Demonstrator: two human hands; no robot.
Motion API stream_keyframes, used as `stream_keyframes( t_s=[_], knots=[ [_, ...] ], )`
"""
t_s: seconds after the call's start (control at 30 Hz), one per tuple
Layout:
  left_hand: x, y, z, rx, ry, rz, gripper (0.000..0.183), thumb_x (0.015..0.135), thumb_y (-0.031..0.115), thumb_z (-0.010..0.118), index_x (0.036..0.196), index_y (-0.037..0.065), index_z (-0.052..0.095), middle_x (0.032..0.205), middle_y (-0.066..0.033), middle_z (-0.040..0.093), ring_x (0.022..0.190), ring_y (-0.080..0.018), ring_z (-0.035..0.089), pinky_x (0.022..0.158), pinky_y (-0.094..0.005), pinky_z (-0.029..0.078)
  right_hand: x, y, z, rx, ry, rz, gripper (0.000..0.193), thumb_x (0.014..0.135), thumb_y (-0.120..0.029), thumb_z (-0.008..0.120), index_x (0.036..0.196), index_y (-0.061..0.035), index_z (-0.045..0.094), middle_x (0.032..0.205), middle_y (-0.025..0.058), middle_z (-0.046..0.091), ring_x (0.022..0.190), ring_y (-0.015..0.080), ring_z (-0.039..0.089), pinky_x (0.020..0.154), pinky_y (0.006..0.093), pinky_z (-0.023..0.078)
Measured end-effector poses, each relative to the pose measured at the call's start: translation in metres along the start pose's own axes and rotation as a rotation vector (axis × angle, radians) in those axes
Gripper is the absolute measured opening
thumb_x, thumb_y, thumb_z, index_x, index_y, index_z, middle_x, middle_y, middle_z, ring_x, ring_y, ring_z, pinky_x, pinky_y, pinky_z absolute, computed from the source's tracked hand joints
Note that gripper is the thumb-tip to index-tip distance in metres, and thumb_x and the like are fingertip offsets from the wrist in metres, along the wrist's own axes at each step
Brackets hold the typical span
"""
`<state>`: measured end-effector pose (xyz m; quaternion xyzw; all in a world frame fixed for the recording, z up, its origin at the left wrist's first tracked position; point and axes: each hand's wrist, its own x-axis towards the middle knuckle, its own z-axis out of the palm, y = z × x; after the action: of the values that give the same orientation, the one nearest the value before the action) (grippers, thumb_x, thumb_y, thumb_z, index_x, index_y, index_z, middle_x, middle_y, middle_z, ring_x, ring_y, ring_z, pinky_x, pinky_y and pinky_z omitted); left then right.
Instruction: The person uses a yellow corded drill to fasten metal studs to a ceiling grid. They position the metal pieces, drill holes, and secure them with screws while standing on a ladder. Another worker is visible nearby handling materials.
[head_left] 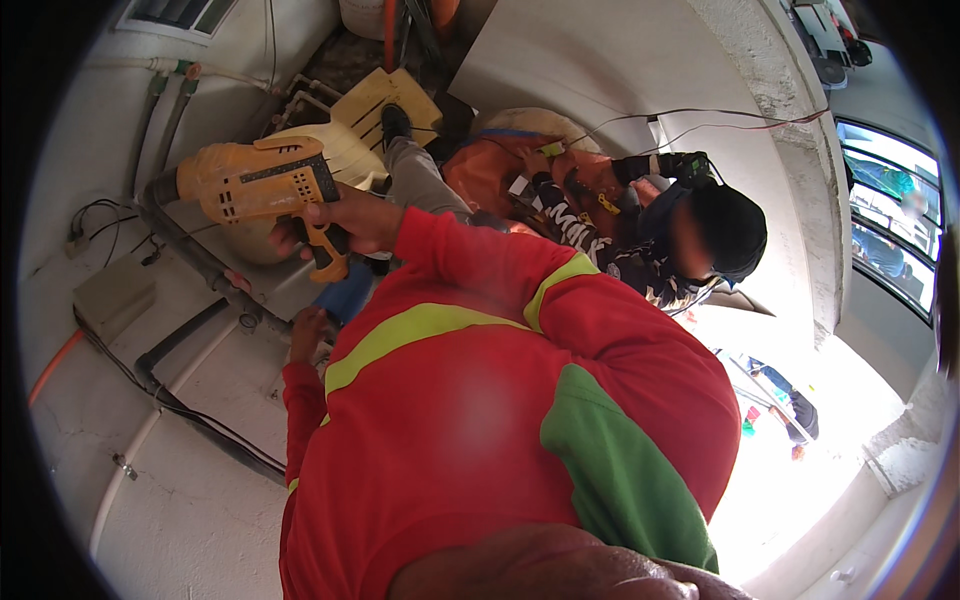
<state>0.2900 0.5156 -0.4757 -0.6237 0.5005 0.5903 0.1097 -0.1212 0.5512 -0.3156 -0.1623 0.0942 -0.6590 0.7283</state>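
My right hand [352, 222] is closed around the handle of an orange heat gun [255, 183]. The tool's dark nozzle points left, at the grey pipe [182, 243] that runs along the wall. Below it, my left hand [308, 334] is beside the lower part of the same pipe; its fingers are mostly hidden, so its grip does not show. A small pinkish patch lies against the pipe, too unclear to name. Something blue [345, 298] is just right of my left hand, partly covered by my sleeve.
A person in a dark cap [735, 235] crouches at the right, reaching toward an orange bag [485, 165] with tools. A yellow slatted stool [370, 105] stands at the back. Thin cables [690, 115] cross the right wall. A grey box [115, 295] is fixed to the left wall.
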Motion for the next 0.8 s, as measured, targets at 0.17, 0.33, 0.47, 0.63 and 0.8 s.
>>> stream_keyframes(
  t_s=[0.17, 0.33, 0.47, 0.63, 0.8],
  knots=[
    [0.002, -0.004, 0.001, 0.061, -0.048, 0.035, 0.05, 0.095, 0.042, 0.071, 0.129, 0.006, 0.062, 0.103, -0.004, 0.067, 0.091, -0.016, 0.066, 0.074, -0.0322, 0.051, 0.001, -0.001, 0.001, -0.006, -0.024, -0.008, 0.078, 0.091, -0.045, 0.077, 0.145, 0.0014, 0.045, 0.123, 0.0211, 0.067, 0.112, 0.0276, 0.069, 0.086, 0.0373, 0.059],
    [-0.009, 0.004, 0.004, 0.101, -0.014, 0.067, 0.055, 0.094, 0.045, 0.072, 0.131, 0.006, 0.06, 0.105, -0.0052, 0.067, 0.092, -0.017, 0.066, 0.075, -0.0326, 0.051, 0.002, -0.001, 0.002, -0.012, -0.036, -0.008, 0.078, 0.091, -0.045, 0.077, 0.145, 0.0015, 0.045, 0.123, 0.0212, 0.067, 0.113, 0.0278, 0.069, 0.085, 0.037, 0.059],
    [-0.014, 0.008, 0.0, 0.117, -0.007, 0.062, 0.056, 0.095, 0.045, 0.071, 0.133, 0.006, 0.06, 0.109, -0.0068, 0.068, 0.095, -0.0184, 0.066, 0.076, -0.0327, 0.051, 0.005, 0.003, 0.004, -0.016, -0.034, 0.0, 0.078, 0.091, -0.046, 0.076, 0.145, 0.0013, 0.045, 0.123, 0.0211, 0.067, 0.113, 0.0282, 0.069, 0.085, 0.037, 0.059],
    [-0.008, -0.002, -0.005, 0.11, -0.019, 0.045, 0.054, 0.095, 0.044, 0.071, 0.134, 0.007, 0.06, 0.111, -0.007, 0.069, 0.095, -0.0187, 0.067, 0.076, -0.0326, 0.051, 0.01, 0.005, 0.004, -0.02, -0.057, -0.006, 0.078, 0.091, -0.046, 0.076, 0.145, 0.0008, 0.045, 0.124, 0.0211, 0.067, 0.114, 0.0285, 0.069, 0.086, 0.0371, 0.059],
    [-0.005, -0.011, -0.004, 0.037, -0.019, -0.005, 0.051, 0.095, 0.044, 0.071, 0.131, 0.009, 0.062, 0.11, -0.0061, 0.069, 0.094, -0.0172, 0.067, 0.074, -0.0321, 0.05, 0.01, 0.008, 0.006, -0.042, -0.039, 0.012, 0.079, 0.091, -0.048, 0.076, 0.145, 0.0006, 0.046, 0.124, 0.0208, 0.067, 0.114, 0.0291, 0.069, 0.087, 0.0381, 0.058]
  ],
)
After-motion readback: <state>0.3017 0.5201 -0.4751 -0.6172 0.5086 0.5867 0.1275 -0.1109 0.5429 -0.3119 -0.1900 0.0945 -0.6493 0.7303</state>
